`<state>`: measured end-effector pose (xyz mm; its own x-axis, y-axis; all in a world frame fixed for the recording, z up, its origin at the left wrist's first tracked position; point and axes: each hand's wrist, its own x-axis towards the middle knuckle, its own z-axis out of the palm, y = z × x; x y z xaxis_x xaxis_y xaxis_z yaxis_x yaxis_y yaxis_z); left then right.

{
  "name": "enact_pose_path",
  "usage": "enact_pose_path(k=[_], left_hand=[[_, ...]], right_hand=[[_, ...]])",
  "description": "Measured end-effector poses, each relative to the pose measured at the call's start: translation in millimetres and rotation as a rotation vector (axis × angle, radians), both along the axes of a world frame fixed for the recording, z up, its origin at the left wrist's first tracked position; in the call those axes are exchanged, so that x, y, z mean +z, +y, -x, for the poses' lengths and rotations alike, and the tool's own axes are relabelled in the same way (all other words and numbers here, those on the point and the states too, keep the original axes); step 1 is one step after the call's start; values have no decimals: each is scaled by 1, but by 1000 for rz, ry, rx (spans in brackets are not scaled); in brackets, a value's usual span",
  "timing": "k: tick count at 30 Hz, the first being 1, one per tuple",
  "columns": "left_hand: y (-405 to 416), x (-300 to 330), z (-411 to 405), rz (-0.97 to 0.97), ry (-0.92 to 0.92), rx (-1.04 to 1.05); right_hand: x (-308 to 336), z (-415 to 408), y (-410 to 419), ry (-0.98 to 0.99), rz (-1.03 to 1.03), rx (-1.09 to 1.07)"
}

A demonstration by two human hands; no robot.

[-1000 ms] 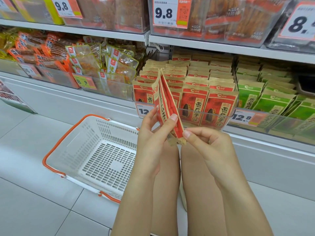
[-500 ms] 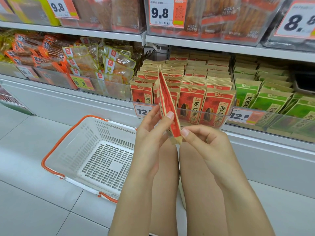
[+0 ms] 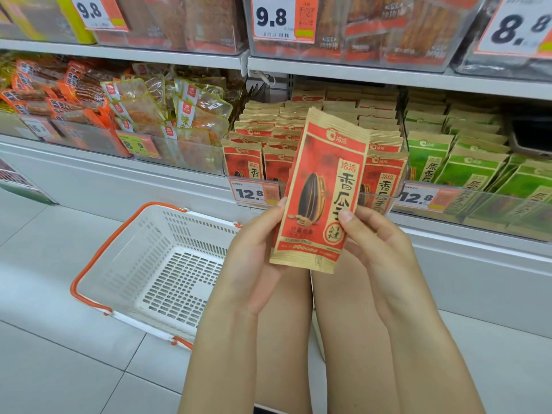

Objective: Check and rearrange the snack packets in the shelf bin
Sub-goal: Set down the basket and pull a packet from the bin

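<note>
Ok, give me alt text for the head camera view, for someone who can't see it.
Two hands, left hand and right hand, hold a red sunflower seed packet upright, front facing the camera, before a clear shelf bin filled with matching packets. Green seed packets fill the next bin, and a white shopping basket with orange handles sits on the floor at left.

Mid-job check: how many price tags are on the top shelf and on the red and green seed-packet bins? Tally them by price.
9.8 tags: 2
8.8 tag, cut by the frame edge: 1
12.8 tags: 2
Total: 5
</note>
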<state>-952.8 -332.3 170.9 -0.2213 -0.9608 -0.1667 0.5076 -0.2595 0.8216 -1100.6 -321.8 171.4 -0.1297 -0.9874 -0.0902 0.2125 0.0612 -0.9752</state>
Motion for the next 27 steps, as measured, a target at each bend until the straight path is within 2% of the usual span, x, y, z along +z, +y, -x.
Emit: enact_pose_path(k=[3,8,16,20,24,27], left_hand=[[-1,0,-2,57,-91,40],[-3,-9,-2,167,-270,110],[-34,4,-22,291,-320,138],[-57,24,-24,344,-407,104],[-82,39,-31,387,-481,108],[-102,47,-34,419,-561,103]], right_hand=[[-1,2,-1,-25,9,-5],[-5,0,-4,132,78,-23],[50,24,-48,307,213,197],[83,26,-76,549,274,333],[102,27,-102,706,268,418],[107,27,-120,688,267,416]])
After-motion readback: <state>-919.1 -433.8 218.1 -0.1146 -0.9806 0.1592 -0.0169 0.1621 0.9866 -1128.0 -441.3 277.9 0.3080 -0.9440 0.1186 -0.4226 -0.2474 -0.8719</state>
